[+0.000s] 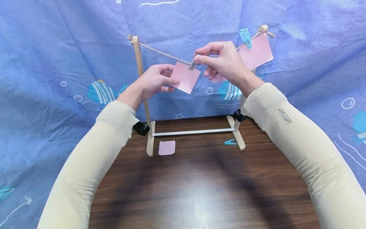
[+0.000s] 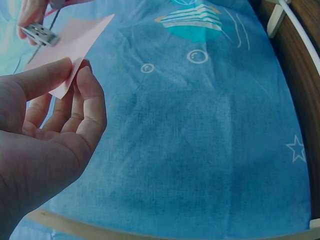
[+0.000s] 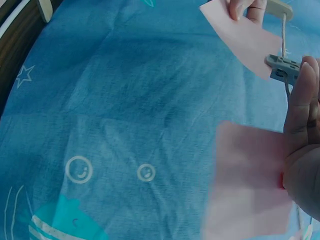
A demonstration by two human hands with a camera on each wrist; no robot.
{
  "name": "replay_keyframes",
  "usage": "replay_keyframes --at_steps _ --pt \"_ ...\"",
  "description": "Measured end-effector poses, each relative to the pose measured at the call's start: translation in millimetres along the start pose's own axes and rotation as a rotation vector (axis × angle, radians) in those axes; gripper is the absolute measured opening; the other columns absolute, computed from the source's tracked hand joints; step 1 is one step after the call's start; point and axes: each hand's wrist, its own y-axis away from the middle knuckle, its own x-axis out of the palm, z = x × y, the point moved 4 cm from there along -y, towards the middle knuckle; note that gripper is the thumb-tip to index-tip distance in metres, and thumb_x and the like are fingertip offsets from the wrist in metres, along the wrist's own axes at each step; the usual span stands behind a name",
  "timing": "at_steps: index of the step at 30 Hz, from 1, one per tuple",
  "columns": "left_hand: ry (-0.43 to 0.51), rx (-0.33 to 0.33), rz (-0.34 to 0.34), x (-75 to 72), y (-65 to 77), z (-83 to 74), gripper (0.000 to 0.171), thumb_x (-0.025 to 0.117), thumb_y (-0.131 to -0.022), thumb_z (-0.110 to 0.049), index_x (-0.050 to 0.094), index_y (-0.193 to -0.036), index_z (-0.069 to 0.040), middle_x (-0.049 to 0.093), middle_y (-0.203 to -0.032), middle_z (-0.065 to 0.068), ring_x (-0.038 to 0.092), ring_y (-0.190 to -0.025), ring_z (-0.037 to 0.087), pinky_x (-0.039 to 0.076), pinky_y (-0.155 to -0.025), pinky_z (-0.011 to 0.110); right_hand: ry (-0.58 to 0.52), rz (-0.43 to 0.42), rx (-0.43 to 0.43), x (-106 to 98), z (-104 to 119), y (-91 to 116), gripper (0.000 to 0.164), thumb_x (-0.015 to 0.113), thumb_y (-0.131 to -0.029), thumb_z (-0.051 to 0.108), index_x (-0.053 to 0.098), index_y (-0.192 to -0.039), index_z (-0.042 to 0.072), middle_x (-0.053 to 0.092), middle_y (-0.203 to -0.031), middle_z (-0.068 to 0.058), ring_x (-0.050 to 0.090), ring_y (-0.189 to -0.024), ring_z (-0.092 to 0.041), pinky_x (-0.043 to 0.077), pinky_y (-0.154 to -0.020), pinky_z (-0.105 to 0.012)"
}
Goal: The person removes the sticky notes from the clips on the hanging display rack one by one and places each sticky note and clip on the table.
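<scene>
My left hand pinches a pink paper square by its left side, thumb in front and fingers behind. At the square's upper right corner, my right hand pinches the ends of a grey clothespin between thumb and fingers. The clothespin's front end lies over the rope and the paper's corner. In the right wrist view, another pink square hangs close beside the right hand, partly hidden by it. Further right, a light blue clothespin holds a pink square on the rope.
The rope hangs between two wooden posts joined low down by a white bar. On the brown table lie a pink square and a blue clothespin. A blue patterned cloth hangs behind.
</scene>
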Motion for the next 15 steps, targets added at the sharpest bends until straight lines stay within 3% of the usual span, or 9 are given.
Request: replay_keyframes --at_steps 5,9,13,15 --pt "0.008 -0.012 -0.009 -4.3 2.8 2.3 0.038 0.071 -0.094 -0.001 0.063 -0.13 -0.008 0.065 -0.119 0.011 0.066 -0.099 0.023 0.056 -0.083 0.034 -0.166 -0.061 -0.083 -2.4 8.1 1.6 0.03 0.083 -0.086 0.01 0.074 -0.113 0.0 0.074 -0.107 -0.015 0.066 -0.052 -0.021 0.056 -0.047 -0.032" --pt "0.009 -0.028 0.001 -4.3 6.3 5.6 0.043 0.071 -0.094 -0.004 0.062 -0.136 -0.01 0.065 -0.122 0.01 0.066 -0.099 0.022 0.057 -0.082 0.032 -0.302 -0.113 -0.116 -5.6 12.8 6.5 0.034 0.078 -0.089 0.007 0.071 -0.122 0.002 0.071 -0.117 -0.016 0.066 -0.054 -0.023 0.056 -0.048 -0.032" --pt "0.0 -0.041 0.017 -3.6 11.1 10.9 0.046 0.07 -0.096 -0.006 0.06 -0.14 -0.012 0.064 -0.124 0.01 0.066 -0.1 0.022 0.057 -0.081 0.031 -0.399 -0.103 -0.118 -8.0 15.1 15.7 0.037 0.072 -0.093 0.006 0.066 -0.13 0.005 0.062 -0.13 -0.017 0.068 -0.059 -0.026 0.057 -0.049 -0.032" --pt "-0.007 -0.043 0.023 -3.7 13.6 13.8 0.047 0.069 -0.097 -0.007 0.059 -0.142 -0.013 0.064 -0.125 0.011 0.066 -0.1 0.022 0.058 -0.079 0.03 -0.404 -0.086 -0.115 -8.8 15.1 21.3 0.039 0.072 -0.094 0.005 0.066 -0.132 0.006 0.057 -0.126 -0.016 0.069 -0.061 -0.025 0.057 -0.048 -0.031"
